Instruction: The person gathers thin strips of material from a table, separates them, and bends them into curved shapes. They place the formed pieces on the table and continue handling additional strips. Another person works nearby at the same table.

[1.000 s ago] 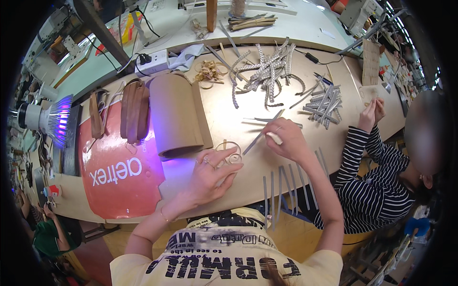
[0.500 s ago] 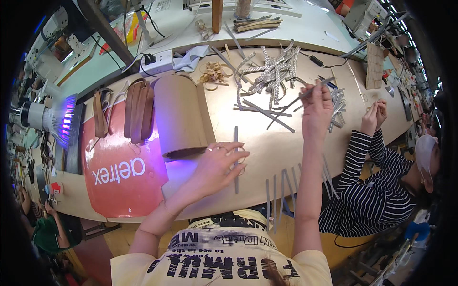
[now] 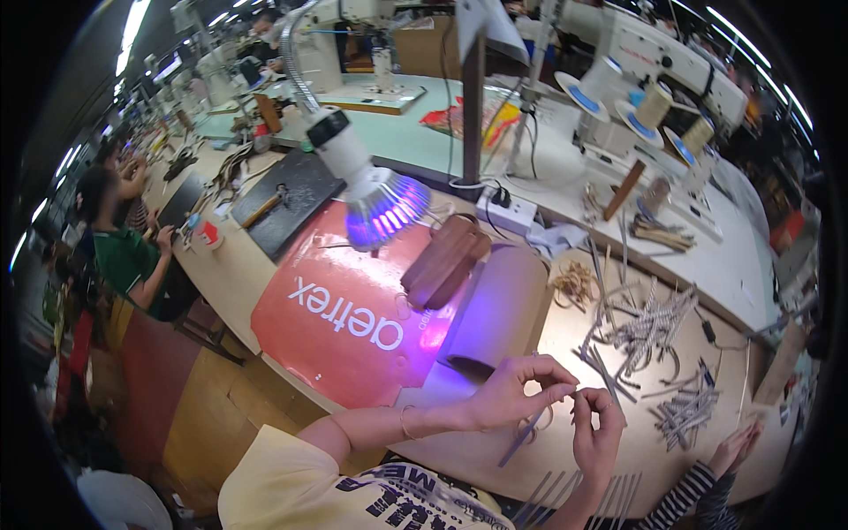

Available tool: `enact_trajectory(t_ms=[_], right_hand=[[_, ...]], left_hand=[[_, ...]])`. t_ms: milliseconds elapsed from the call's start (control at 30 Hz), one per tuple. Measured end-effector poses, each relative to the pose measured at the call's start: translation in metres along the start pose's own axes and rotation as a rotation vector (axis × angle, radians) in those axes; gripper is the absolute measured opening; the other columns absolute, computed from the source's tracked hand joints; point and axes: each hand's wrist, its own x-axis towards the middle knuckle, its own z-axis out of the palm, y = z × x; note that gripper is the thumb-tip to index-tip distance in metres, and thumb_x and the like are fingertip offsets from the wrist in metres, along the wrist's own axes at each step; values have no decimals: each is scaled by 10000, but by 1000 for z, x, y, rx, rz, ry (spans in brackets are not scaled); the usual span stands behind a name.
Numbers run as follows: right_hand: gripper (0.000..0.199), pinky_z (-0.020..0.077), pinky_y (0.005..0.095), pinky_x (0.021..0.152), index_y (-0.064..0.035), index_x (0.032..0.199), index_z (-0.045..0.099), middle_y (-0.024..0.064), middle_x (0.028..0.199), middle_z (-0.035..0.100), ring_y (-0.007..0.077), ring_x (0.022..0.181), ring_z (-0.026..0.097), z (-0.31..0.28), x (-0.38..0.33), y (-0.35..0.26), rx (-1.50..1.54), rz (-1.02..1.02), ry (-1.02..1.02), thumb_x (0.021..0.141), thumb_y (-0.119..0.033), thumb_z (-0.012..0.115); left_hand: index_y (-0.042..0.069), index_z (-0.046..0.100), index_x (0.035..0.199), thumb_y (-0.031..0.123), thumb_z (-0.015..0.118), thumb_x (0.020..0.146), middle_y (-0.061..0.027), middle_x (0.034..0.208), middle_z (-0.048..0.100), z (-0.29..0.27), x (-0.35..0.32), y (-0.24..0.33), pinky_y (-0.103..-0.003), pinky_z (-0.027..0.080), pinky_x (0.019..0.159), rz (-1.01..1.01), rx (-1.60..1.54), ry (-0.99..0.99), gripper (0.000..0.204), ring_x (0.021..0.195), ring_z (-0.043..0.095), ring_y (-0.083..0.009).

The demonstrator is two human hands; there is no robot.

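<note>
My left hand point(image 3: 521, 393) and my right hand point(image 3: 596, 431) meet above the table, just right of a brown roll point(image 3: 499, 305). Thumb and fingers of each are pinched together, fingertip to fingertip, on a thin dark end that looks like part of a narrow strip; the fingers hide most of it. A narrow grey strip point(image 3: 519, 442) shows below my left fingers; I cannot tell whether it is the pinched one. Beyond my right hand lie loose grey strips point(image 3: 607, 369) and a heap of pale braided straps point(image 3: 652, 329). Several more strips point(image 3: 618, 496) stick out at the near table edge.
A lamp with purple light point(image 3: 384, 212) hangs over a red sheet point(image 3: 331, 309) and brown leather strips point(image 3: 446, 261). Thread spools point(image 3: 654, 106) stand at the back. Another person's hands point(image 3: 738, 446) are at right; someone in green point(image 3: 128, 265) sits at left.
The view has swung left. My right hand has come down and inward from the braided straps with its grey strip, and now meets my left hand. My left fingers have closed into a pinch.
</note>
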Motion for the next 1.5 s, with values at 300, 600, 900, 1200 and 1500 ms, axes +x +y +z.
enact_trajectory(t_ms=[300,600,900,1200,1500], right_hand=[[79,461,356,693,13,910,601,111,850,572,259,774,571,10,4,-15,-266,-208,244,867,5,666],[111,488,378,767,9,953,685,153,911,623,287,859,607,27,-22,-35,-99,-36,302,843,12,671],[97,454,334,715,-41,962,704,81,931,646,244,799,567,22,-26,-34,-144,18,281,875,-75,683],[62,453,329,719,-46,925,697,73,914,647,241,805,569,26,-27,-30,-74,16,339,866,-67,688],[42,447,340,741,-45,897,679,81,912,649,251,817,568,22,-29,-30,-88,11,331,858,-58,672]], left_hand=[[-5,702,1011,130,690,918,-45,887,702,-4,-3,4,-241,506,676,-103,-49,77,164,786,643,-75],[-12,719,988,-15,675,875,-97,1008,689,12,-8,-2,-244,519,767,184,187,187,122,923,639,-143],[-32,712,1072,-38,622,903,-125,1108,645,19,-20,2,-278,508,853,77,197,113,192,982,626,-171],[-16,708,1120,-52,628,897,-127,1142,623,24,-26,5,-277,520,850,100,221,111,239,1005,620,-178],[-18,707,1115,-47,630,897,-137,1132,624,24,-27,4,-283,528,845,108,192,68,232,997,630,-189]])
